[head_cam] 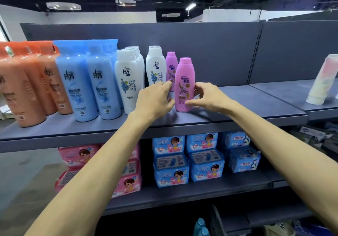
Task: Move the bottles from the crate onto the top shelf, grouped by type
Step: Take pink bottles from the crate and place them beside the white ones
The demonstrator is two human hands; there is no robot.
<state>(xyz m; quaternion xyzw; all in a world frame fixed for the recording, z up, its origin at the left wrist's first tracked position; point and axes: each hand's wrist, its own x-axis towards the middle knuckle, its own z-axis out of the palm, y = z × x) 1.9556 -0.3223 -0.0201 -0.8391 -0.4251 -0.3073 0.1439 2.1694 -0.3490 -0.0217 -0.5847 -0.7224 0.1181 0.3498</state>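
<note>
Top shelf (237,107), right of centre: the front pink bottle (184,82) stands upright near the shelf's front edge. It is a slim, rounded bottle with a flat pink cap of the same colour. Its label carries white "Rejoice" lettering above a flower print, with a small panel of fine text lower down (too small to read). The rear pink bottle (171,67), of the same type, stands directly behind it and slightly to the left, close to the grey back panel (210,53). To the left, in order, stand two rows of white bottles (129,82) with blue floral labels, two rows of taller blue bottles (78,85), and a group of orange bottles (23,87); all are upright and grouped by colour. The right hand (206,96) is at the front pink bottle's right side, with its thumb laid on the lower front of the label and its curled fingers at the bottle's right edge, pinching it. The left hand (155,98) sits at the bottle's left side with its fingers loosely curled; contact with the bottle cannot be confirmed. Both forearms reach up from below. On the shelf beneath lie pink packs (76,155) on the left and blue packs (201,157) on the right. A pale tube (321,82) leans on the neighbouring shelf section at far right.
</note>
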